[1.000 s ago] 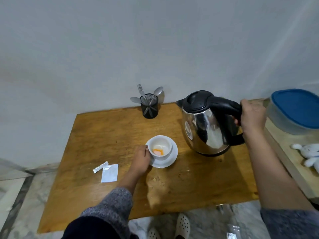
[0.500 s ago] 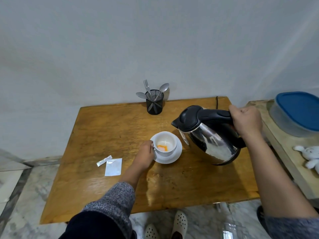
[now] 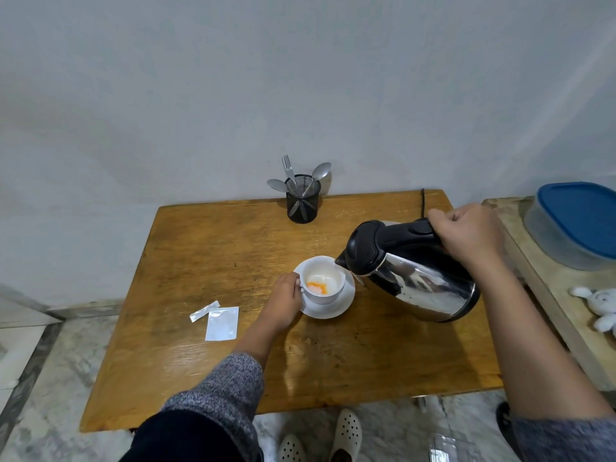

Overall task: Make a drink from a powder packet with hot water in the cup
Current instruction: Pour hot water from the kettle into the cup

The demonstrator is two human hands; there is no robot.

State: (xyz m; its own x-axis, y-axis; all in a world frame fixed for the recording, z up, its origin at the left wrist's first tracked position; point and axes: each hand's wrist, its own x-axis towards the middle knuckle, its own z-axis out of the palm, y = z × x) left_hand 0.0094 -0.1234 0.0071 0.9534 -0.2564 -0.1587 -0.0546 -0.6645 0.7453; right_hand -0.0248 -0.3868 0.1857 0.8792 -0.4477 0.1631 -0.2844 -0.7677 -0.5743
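A white cup (image 3: 330, 293) stands on a white saucer (image 3: 343, 303) mid-table, with orange powder at its bottom. My left hand (image 3: 285, 300) grips the cup at its handle on the left side. My right hand (image 3: 466, 233) is closed on the black handle of a steel kettle (image 3: 423, 288), which is lifted and tilted left so its spout sits over the cup's right rim. An opened silver packet (image 3: 222, 323) and its torn strip (image 3: 204, 311) lie flat to the left.
The wooden table (image 3: 206, 248) stands against a white wall. A black mesh holder (image 3: 302, 203) with spoons and a fork is at the back. A side shelf on the right carries a blue-lidded container (image 3: 581, 221) and a white plush toy (image 3: 600, 303). A black cord (image 3: 422, 201) runs off the back edge.
My right hand has carried the kettle left and tipped it further, bringing the spout from beside the cup to over its rim. My left hand stays on the cup.
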